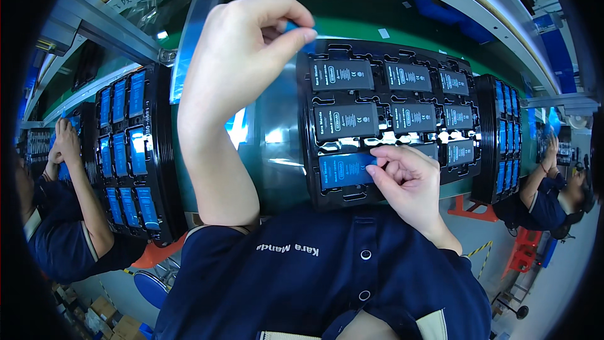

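In front of me a black plastic tray (306, 126) holds rows of flat dark-grey batteries (343, 76) in moulded pockets. The near-left battery (343, 172) looks blue, as if covered by a film. At its right end my right hand (409, 182) pinches thumb and forefinger on the edge of the blue film (371, 165). My left hand (261, 44) is raised over the tray's far-left corner, wrist bent. Between its thumb and fingers shows a bit of blue film (291, 26), mostly hidden by the fingers.
Stacked trays of blue-faced batteries stand left (165, 151) and right (484, 138). A clear sheet (280, 141) lies left of my tray on the green bench (371, 9). Co-workers sit at the left (82, 214) and right (547, 192). A metal frame post (104, 22) rises at the left.
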`<state>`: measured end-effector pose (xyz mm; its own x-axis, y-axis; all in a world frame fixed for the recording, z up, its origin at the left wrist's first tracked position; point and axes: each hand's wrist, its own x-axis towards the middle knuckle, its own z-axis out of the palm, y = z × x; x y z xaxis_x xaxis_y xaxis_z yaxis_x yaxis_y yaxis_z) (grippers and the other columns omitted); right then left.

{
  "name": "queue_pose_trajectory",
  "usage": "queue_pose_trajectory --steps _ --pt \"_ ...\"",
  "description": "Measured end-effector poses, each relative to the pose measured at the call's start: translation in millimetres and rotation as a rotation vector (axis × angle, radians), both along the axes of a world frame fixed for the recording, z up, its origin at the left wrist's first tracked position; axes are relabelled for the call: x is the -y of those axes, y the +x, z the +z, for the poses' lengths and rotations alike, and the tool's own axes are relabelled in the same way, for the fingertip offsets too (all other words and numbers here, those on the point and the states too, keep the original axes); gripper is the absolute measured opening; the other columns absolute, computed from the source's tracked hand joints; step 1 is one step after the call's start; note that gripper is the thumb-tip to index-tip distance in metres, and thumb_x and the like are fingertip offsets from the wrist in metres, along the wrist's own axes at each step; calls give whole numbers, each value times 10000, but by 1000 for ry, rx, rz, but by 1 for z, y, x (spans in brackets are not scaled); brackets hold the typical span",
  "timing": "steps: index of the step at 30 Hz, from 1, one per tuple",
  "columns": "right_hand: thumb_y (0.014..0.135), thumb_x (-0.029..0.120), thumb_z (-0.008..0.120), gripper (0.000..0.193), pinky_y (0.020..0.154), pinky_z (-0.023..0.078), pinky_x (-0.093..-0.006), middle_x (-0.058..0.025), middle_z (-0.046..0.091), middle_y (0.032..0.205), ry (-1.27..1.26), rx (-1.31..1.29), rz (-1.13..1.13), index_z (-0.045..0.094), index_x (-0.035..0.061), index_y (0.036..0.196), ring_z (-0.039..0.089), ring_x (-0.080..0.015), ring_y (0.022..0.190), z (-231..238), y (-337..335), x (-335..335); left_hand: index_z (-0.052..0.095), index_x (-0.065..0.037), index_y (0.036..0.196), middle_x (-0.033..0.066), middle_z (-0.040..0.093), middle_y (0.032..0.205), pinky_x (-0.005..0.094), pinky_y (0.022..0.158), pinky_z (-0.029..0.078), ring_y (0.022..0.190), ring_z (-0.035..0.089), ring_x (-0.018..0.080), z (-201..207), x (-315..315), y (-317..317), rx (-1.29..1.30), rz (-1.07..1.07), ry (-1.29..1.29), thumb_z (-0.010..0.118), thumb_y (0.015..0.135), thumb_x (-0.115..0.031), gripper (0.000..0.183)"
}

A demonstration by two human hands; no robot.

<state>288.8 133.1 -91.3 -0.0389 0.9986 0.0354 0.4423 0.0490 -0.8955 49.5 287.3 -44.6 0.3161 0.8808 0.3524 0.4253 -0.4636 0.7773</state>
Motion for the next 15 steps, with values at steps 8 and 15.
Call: queue_pose_trajectory --steps 8,15 --pt "833 -48 674 397 701 476 -213 -131 566 1165 386 -71 -84 582 -28 1219 577 -102 838 15 3 -26 569 -45 1303 127 682 1071 267 669 473 685 572 229 10 14 12 -37 -531 49 633 709 126 622" --pt "888 -61 621 391 925 496 -300 -144 600 1215 78 -532 81 529 -61 1268 584 -171 1140 21 -8 -43 440 -75 1427 198 688 872 343 684 513 822 689 351 2 18 22 -103 -661 31 628 728 112 748"
